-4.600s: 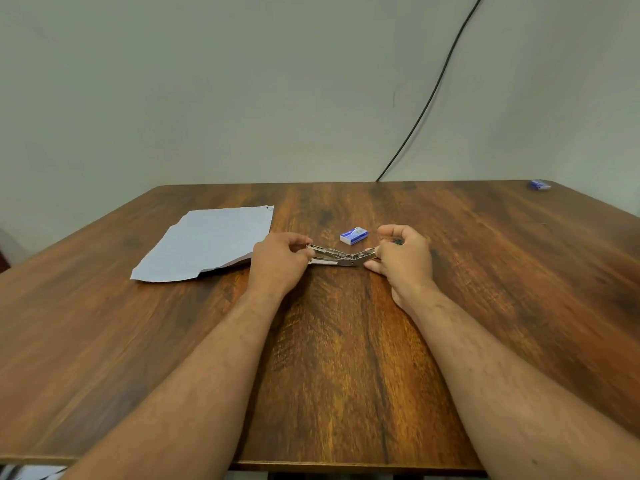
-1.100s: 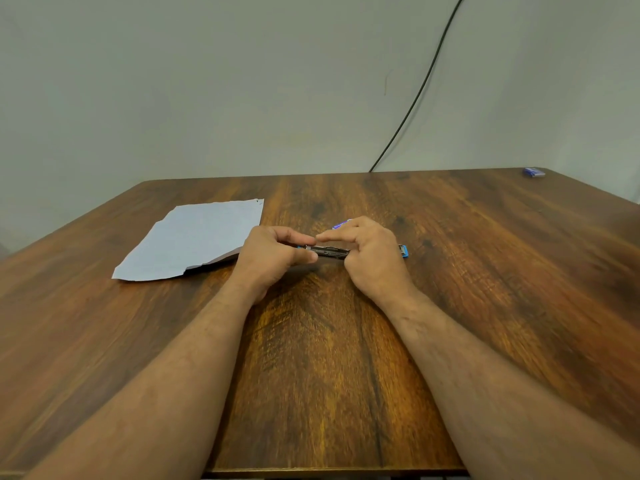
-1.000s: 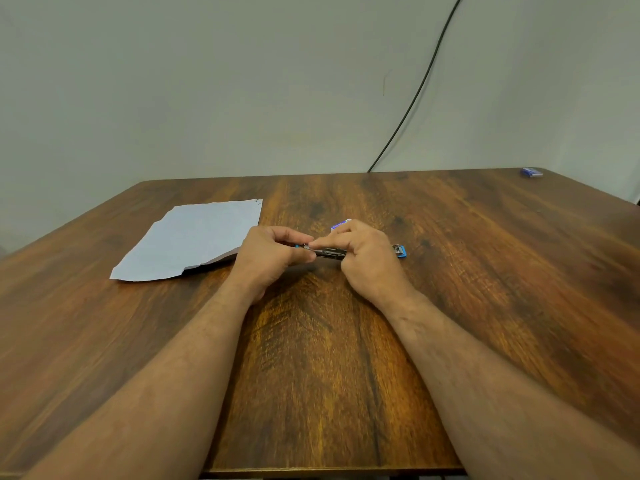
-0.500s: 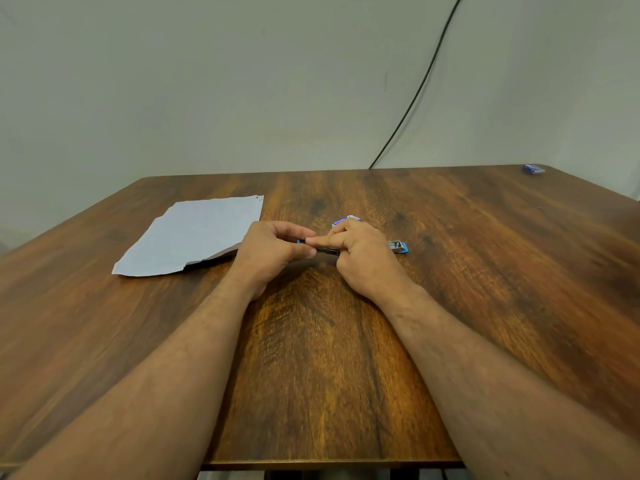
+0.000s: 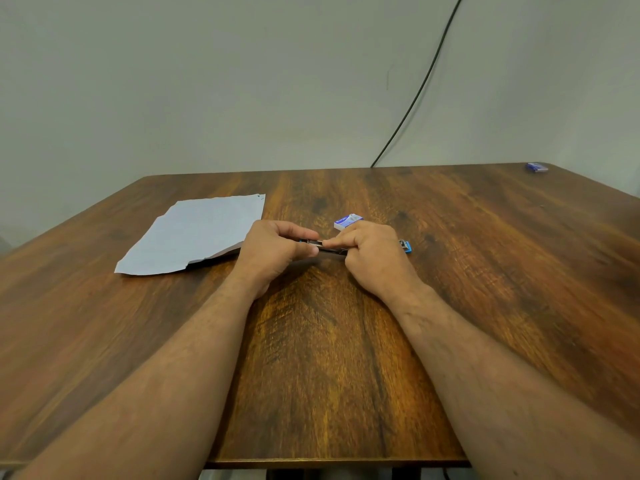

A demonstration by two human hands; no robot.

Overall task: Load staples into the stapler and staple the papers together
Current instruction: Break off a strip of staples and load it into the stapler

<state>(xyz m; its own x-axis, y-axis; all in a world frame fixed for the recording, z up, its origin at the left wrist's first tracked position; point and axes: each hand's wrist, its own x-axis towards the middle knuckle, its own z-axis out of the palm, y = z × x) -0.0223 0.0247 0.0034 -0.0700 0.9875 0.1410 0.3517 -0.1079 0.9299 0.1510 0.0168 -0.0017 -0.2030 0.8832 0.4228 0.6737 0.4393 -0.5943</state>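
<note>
The light is soft and even, with only small dark shadows under the hands (image 5: 273, 252). The table (image 5: 485, 271) edges bend (wide lens). The arms near the camera look blurry.

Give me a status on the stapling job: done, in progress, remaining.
Done: nothing can be confirmed; whether staples are loaded is hidden. In hand: both the left hand and right hand grip the stapler near the staple box. Left: the papers lie untouched beside the left hand, not yet stapled.
</note>
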